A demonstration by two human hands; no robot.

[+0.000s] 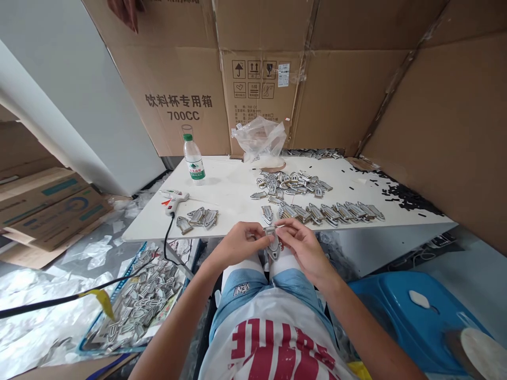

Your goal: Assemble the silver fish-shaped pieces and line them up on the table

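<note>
Over my lap, at the table's front edge, both hands hold one small silver metal piece, pointed at one end with slots through it. My left hand pinches its upper left side between thumb and fingers. My right hand grips the upper right side with its fingertips. Just beyond my hands lies another such piece, with a neat overlapping row of metal pieces to its right. A loose heap of similar pieces sits behind, and a smaller pile lies to the left.
On the white table stand a water bottle and a white glue gun with a black cord. A plastic bag is at the back. Small black strips lie right. A blue-rimmed basket of metal pieces and a blue stool flank me.
</note>
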